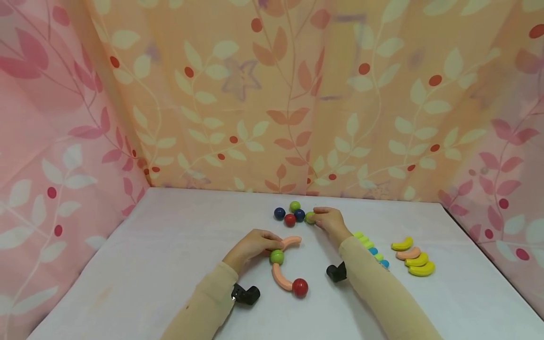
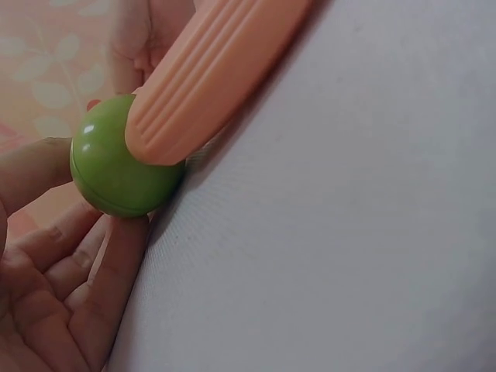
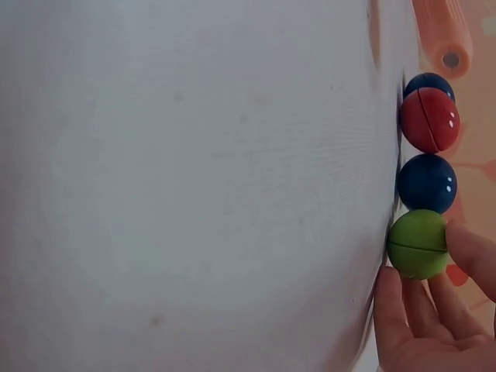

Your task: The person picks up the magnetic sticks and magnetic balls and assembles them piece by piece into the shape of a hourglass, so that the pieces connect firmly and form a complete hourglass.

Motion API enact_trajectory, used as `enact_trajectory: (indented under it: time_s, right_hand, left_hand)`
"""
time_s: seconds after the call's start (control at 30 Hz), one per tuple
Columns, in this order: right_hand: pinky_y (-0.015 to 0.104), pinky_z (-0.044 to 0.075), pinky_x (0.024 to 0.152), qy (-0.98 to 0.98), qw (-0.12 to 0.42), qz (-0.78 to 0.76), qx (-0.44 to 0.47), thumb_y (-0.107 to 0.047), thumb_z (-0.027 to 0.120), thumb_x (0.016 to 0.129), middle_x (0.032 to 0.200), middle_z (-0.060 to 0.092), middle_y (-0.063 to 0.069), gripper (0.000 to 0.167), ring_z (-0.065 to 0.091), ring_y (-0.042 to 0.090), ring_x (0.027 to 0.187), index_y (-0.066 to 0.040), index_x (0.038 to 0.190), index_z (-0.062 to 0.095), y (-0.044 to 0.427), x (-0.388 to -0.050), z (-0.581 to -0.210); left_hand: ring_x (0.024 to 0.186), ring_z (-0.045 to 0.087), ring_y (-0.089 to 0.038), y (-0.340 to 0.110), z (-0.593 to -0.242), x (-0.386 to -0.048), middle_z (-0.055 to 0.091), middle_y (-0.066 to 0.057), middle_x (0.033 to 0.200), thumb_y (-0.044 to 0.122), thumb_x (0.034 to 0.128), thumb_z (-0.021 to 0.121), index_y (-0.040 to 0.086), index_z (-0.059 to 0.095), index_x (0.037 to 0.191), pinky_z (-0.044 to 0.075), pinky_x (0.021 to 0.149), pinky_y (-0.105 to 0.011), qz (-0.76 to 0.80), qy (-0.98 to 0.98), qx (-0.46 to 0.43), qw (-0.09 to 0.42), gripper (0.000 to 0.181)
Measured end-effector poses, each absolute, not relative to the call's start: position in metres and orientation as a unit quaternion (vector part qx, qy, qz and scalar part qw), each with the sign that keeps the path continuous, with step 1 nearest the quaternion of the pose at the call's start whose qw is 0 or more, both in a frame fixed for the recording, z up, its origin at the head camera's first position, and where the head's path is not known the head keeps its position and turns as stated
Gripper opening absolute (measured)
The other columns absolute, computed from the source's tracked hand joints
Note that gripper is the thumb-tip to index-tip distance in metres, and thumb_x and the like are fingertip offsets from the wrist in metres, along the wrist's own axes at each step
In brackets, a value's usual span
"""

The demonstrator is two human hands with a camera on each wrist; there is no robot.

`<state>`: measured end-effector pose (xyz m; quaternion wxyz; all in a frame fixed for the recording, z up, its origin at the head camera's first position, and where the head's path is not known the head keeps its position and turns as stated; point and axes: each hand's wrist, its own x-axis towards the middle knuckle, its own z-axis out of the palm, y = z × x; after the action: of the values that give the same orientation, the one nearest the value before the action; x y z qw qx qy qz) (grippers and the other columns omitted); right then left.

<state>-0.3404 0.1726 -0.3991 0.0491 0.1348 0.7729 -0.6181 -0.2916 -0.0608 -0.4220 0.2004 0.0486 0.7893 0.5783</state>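
Note:
My left hand (image 1: 257, 245) grips a green ball (image 2: 116, 167) between thumb and fingers, low over the white table. Two curved peach-coloured sticks meet this ball: the upper stick (image 1: 292, 242) points away to the right, and the lower stick (image 1: 280, 277) curves down to a red ball (image 1: 300, 287). In the left wrist view the ridged end of a stick rests against the green ball. At the back, my right hand (image 1: 329, 221) pinches another green ball (image 3: 418, 245), which sits beside a dark blue ball (image 3: 427, 184).
A loose red ball (image 1: 290, 220), a dark blue ball (image 1: 279, 214) and a green ball (image 1: 295, 206) lie at the back. Short green and blue sticks (image 1: 373, 250) lie partly behind the right sleeve. Yellow curved sticks (image 1: 422, 268) and a peach one (image 1: 408, 253) lie further right.

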Motion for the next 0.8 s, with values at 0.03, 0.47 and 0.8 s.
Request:
enact_trajectory:
  time_s: [0.03, 0.47, 0.8]
  right_hand:
    - [0.034, 0.049, 0.107, 0.777, 0.052, -0.613, 0.134, -0.006, 0.068, 0.091, 0.146, 0.051, 0.018, 0.048, 0.055, 0.021, 0.119, 0.000, 0.137, 0.056, 0.174, -0.341, -0.400]
    - [0.032, 0.053, 0.100, 0.782, 0.082, -0.605, 0.128, -0.009, 0.072, 0.089, 0.138, 0.059, 0.020, 0.043, 0.064, 0.013, 0.103, 0.002, 0.130, 0.062, 0.178, -0.324, -0.402]
    - [0.035, 0.057, 0.095, 0.790, 0.109, -0.596, 0.092, -0.008, 0.074, 0.087, 0.127, 0.066, 0.021, 0.040, 0.068, 0.012, 0.096, 0.005, 0.124, 0.065, 0.175, -0.296, -0.396]
  left_hand:
    - [0.079, 0.061, -0.008, -0.060, -0.422, -0.292, 0.071, -0.004, 0.098, 0.020, 0.0869, 0.075, 0.001, 0.074, 0.106, 0.055, 0.076, -0.021, 0.578, 0.789, 0.049, 0.200, 0.026]
    - [0.081, 0.063, -0.009, -0.060, -0.427, -0.292, 0.072, -0.005, 0.100, 0.021, 0.0860, 0.077, 0.004, 0.074, 0.106, 0.056, 0.078, -0.024, 0.585, 0.788, 0.037, 0.191, 0.027]
    - [0.081, 0.063, -0.010, -0.063, -0.424, -0.295, 0.072, -0.004, 0.096, 0.020, 0.0852, 0.076, 0.002, 0.074, 0.106, 0.056, 0.078, -0.024, 0.589, 0.786, 0.034, 0.182, 0.028]
